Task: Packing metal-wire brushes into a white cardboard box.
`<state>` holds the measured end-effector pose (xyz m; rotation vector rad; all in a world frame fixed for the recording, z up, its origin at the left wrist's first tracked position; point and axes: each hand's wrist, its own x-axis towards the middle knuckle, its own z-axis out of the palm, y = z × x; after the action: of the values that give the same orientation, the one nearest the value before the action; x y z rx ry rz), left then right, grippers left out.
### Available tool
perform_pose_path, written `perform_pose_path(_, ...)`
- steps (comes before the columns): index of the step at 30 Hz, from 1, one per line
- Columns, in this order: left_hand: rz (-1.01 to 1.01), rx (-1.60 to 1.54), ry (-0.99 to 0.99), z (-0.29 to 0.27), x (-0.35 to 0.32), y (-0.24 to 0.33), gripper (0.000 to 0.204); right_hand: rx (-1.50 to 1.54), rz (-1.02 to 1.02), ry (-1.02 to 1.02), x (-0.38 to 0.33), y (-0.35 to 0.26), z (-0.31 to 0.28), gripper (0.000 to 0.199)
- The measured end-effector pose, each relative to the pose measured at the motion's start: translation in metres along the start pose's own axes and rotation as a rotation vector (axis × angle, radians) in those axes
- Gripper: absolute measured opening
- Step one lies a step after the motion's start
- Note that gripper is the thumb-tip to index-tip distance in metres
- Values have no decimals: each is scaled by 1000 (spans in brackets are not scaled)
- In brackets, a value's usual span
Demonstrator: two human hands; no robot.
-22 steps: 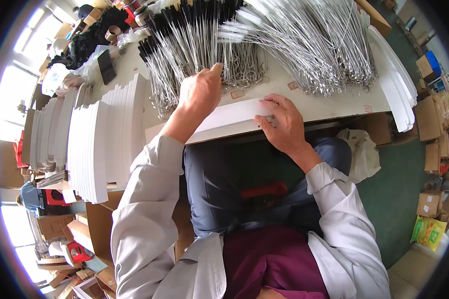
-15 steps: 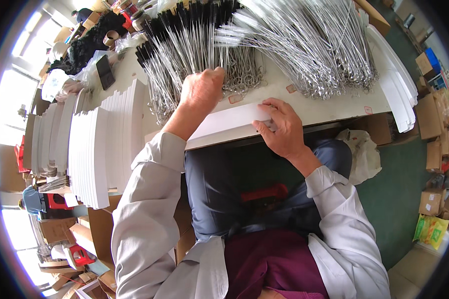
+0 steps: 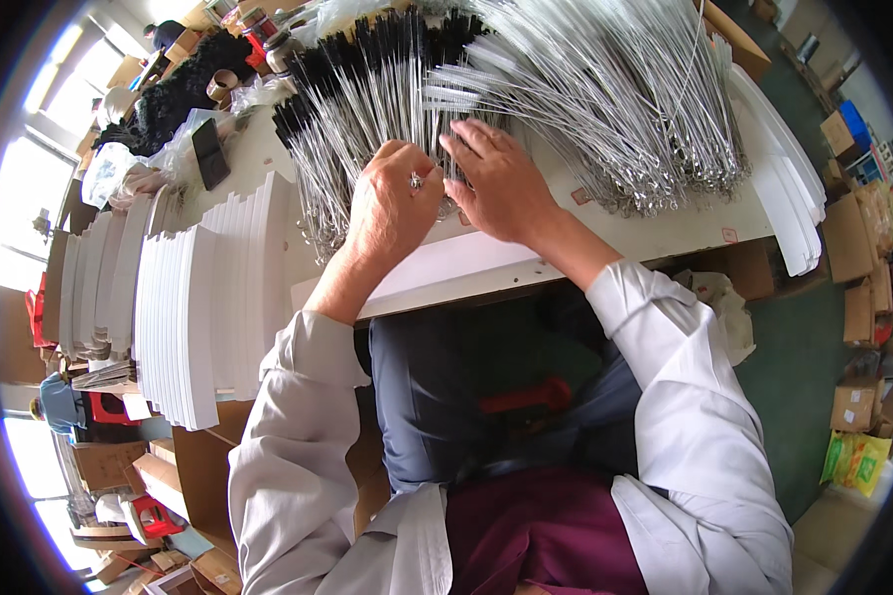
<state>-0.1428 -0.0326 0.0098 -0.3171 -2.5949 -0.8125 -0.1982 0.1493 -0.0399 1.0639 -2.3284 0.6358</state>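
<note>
Left hand (image 3: 397, 203) is closed on black brushes (image 3: 362, 109), loop ends (image 3: 416, 181) showing at the fist; count unclear. Right hand (image 3: 494, 183) has just let go of the white box (image 3: 466, 260) and come up beside it, fingers spread, nothing visibly gripped. Net: both hands now at the brushes, box unheld along the desk's (image 3: 615, 233) front edge. Clear brushes (image 3: 625, 109) right of the black pile; stacked boxes (image 3: 208, 297) at desk's left edge.
</note>
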Motion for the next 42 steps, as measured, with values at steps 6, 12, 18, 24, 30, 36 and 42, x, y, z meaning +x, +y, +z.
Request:
perform_pose_path(6, -58, -310, 64, -30, -27, 23, 11, -130, -20, -98, 16, 15, 34, 64)
perform_pose_path(12, -124, -522, 62, -84, -50, 41, 10, -33, 56, -80, 16, 18, 31, 66)
perform_pose_path(18, -212, -853, 177, -121, -59, 22, 13, 325, 305, -326, 55, 34, -17, 54)
perform_pose_path(24, -158, -944, 274, -162, -75, 45, 20, 1093, 741, -418, 81, 63, -35, 46)
perform_pose_path(30, -67, -885, 268, -213, -94, 40, 28, 961, 796, -360, 60, 53, -29, 43)
perform_pose_path(36, -178, -1302, 67, -237, -102, 56, 31, 1096, 324, -411, 33, -47, -84, 74)
perform_pose_path(42, -357, -1128, -331, -171, -57, 90, 17, 1621, 269, -535, -12, -104, -98, 67)
